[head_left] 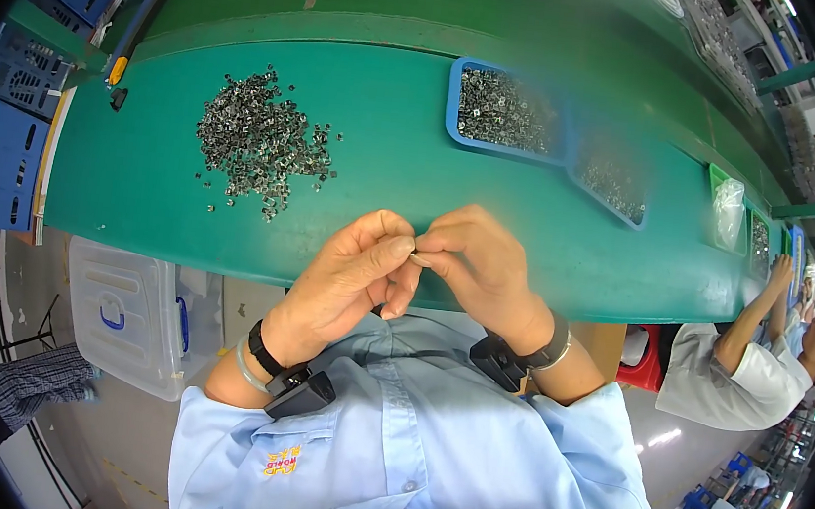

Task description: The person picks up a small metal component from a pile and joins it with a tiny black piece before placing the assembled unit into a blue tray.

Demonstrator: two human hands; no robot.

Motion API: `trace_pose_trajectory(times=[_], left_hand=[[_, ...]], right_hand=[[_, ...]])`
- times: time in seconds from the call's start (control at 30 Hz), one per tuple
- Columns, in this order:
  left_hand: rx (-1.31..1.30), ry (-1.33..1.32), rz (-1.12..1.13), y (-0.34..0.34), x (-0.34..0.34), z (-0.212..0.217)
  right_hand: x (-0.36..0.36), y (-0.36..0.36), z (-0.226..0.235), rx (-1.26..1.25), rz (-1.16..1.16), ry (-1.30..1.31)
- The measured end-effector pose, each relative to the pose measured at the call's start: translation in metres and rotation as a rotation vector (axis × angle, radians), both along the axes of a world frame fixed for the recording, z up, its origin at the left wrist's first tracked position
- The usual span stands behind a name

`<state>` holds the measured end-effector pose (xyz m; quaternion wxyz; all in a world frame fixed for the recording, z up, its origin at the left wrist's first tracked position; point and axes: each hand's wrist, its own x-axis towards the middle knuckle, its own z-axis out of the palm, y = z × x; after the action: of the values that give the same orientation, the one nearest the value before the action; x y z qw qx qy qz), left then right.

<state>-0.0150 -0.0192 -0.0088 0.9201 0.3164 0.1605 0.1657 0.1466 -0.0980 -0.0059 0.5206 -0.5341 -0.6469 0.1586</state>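
My left hand (pixel 358 267) and my right hand (pixel 478 262) meet over the near edge of the green table, fingertips touching. Both are closed in a pinch around a tiny dark part (pixel 415 252), mostly hidden by the fingers, so its kind cannot be made out. Beyond my left hand lies a loose pile of small black and metallic parts (pixel 259 135), with a few scattered around it. Farther off, past my right hand, a blue tray (pixel 454 110) holds many similar small parts. A second blue tray (pixel 642 212) beside it, blurred in places, also has parts in it.
The green table (pixel 378 152) curves across the view. Blue crates (pixel 0 162) stand at the left, and a clear lidded plastic box (pixel 123 314) sits below the table. On the right, a co-worker (pixel 743 374) works near green trays (pixel 720 213). A yellow-handled cutter (pixel 118 71) lies far left.
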Motion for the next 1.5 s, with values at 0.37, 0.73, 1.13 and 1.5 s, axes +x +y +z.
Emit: trace_pose_trajectory(times=[0.37, 0.73, 1.13, 1.5], left_hand=[[-0.068, 0.044, 0.108, 0.007, -0.007, -0.013], [-0.137, 0.023, 0.097, 0.016, -0.026, -0.030], [-0.139, 0.029, 0.161, 0.026, -0.034, -0.026], [0.014, 0.176, 0.165, 0.020, -0.010, -0.007]], right_hand=[[0.048, 0.033, 0.014, -0.009, -0.172, -0.198], [0.037, 0.116, 0.001, -0.121, -0.142, -0.453], [-0.004, 0.128, -0.013, -0.244, 0.094, -0.439], [0.005, 0.053, 0.036, -0.294, 0.138, -0.558]])
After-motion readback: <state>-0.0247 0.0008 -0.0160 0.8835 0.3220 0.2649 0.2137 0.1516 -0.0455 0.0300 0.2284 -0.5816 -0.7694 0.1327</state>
